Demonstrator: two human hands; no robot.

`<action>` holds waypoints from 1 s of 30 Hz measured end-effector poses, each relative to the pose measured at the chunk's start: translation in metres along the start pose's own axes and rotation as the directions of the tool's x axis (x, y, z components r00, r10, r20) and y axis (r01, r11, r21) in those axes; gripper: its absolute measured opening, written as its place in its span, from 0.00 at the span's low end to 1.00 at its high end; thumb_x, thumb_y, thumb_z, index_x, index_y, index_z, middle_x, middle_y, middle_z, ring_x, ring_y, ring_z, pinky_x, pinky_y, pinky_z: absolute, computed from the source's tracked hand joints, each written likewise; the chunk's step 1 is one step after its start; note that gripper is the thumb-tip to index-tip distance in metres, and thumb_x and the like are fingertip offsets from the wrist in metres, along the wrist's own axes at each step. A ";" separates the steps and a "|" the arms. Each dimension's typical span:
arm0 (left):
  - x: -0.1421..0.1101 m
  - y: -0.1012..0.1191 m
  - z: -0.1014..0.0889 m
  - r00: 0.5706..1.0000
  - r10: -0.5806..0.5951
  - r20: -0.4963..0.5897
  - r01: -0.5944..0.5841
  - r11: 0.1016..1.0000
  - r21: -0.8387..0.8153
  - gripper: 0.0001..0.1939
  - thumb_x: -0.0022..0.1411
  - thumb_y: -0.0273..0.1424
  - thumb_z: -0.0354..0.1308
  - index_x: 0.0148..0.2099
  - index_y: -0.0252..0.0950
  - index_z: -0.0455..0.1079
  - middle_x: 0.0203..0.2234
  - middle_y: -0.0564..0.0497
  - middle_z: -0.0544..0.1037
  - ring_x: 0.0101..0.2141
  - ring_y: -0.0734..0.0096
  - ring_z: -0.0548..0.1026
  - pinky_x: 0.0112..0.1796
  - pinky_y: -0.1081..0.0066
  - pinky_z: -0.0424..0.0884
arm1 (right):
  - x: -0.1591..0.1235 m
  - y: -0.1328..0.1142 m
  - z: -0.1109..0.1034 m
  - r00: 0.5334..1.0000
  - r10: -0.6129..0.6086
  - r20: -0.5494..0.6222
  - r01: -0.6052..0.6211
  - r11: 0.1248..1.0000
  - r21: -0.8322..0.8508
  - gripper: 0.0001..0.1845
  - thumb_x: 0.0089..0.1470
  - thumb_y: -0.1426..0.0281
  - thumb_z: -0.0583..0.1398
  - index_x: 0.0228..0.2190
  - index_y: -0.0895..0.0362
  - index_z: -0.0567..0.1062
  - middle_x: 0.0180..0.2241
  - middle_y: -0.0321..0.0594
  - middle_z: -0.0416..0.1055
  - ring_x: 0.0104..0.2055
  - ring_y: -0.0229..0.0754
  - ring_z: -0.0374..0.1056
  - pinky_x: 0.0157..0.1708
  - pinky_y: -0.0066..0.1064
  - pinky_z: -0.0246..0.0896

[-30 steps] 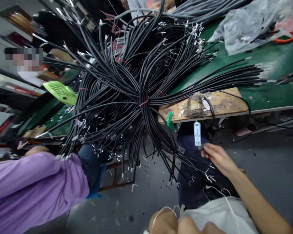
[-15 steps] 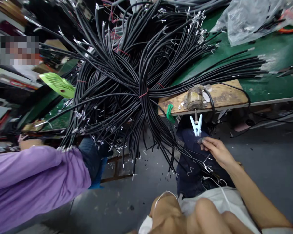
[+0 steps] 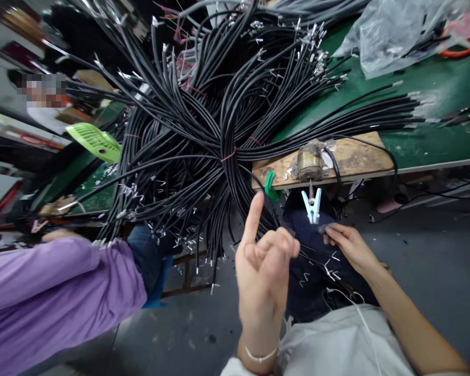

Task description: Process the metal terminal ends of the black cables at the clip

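My right hand [image 3: 344, 243] pinches a small, dark, see-through piece [image 3: 321, 228] between thumb and fingertips, just below a light blue clothes peg [image 3: 312, 206]. That peg sits on the metal shaft of a tape-wrapped cylinder [image 3: 310, 161] fixed to a wooden board [image 3: 360, 155]. My left hand [image 3: 264, 263] is raised in front of the black cables, palm side turned toward me. Its index finger points up while the other fingers curl in against the thumb; a faint clear bit shows at their tips, too small to name. Below the hands, tinned cable ends [image 3: 331, 269] hang over my lap.
A large heap of black cables [image 3: 229, 125] spreads over the green table [image 3: 426, 146]. A green clamp [image 3: 271, 187] grips the board's left end. Plastic bag [image 3: 387, 39], orange-handled scissors [image 3: 464, 49] and pliers [image 3: 462, 115] lie rightward. A co-worker's purple sleeve [image 3: 62, 292] is at left.
My left hand has risen from near my body to in front of the cables, its index finger stretched. My right hand stays near the peg, still pinching the small piece. The view has shifted slightly.
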State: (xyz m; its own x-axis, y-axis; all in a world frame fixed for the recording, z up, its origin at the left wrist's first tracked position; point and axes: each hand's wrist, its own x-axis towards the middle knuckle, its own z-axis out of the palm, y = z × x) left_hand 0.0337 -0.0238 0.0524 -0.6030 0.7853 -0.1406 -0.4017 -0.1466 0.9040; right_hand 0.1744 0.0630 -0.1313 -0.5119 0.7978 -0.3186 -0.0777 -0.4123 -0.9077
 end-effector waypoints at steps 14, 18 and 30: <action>0.029 -0.037 -0.011 0.991 -0.006 -0.130 0.010 1.000 0.029 0.41 0.44 0.31 0.72 0.60 0.35 0.63 0.21 0.53 0.79 0.25 0.76 0.76 0.33 0.77 0.70 | 0.001 0.002 -0.002 1.000 -0.009 0.001 0.009 0.998 -0.060 0.15 0.54 0.59 0.60 0.29 0.59 0.77 0.23 0.37 0.69 0.27 0.39 0.59 0.28 0.31 0.52; 0.030 -0.041 -0.011 0.994 0.005 -0.112 0.001 0.999 0.046 0.39 0.47 0.30 0.70 0.61 0.36 0.63 0.22 0.54 0.78 0.25 0.78 0.75 0.33 0.77 0.71 | 0.001 0.003 -0.002 1.000 -0.007 -0.002 0.007 0.998 -0.066 0.14 0.54 0.59 0.61 0.28 0.58 0.76 0.23 0.37 0.69 0.27 0.38 0.59 0.29 0.31 0.52; 0.127 0.001 0.013 0.874 0.440 0.205 -0.463 0.631 0.623 0.17 0.49 0.31 0.68 0.44 0.34 0.76 0.25 0.51 0.81 0.27 0.67 0.79 0.35 0.68 0.76 | 0.008 0.000 -0.003 0.996 -0.078 -0.050 0.067 0.979 -0.191 0.21 0.51 0.51 0.60 0.24 0.57 0.75 0.20 0.37 0.69 0.25 0.41 0.63 0.28 0.31 0.55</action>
State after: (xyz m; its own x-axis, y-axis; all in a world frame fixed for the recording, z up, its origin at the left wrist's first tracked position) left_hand -0.0343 0.0835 0.0403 -0.5630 0.7451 0.3575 0.4552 -0.0815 0.8867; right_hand 0.1728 0.0700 -0.1346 -0.4609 0.8485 -0.2601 0.0533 -0.2661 -0.9625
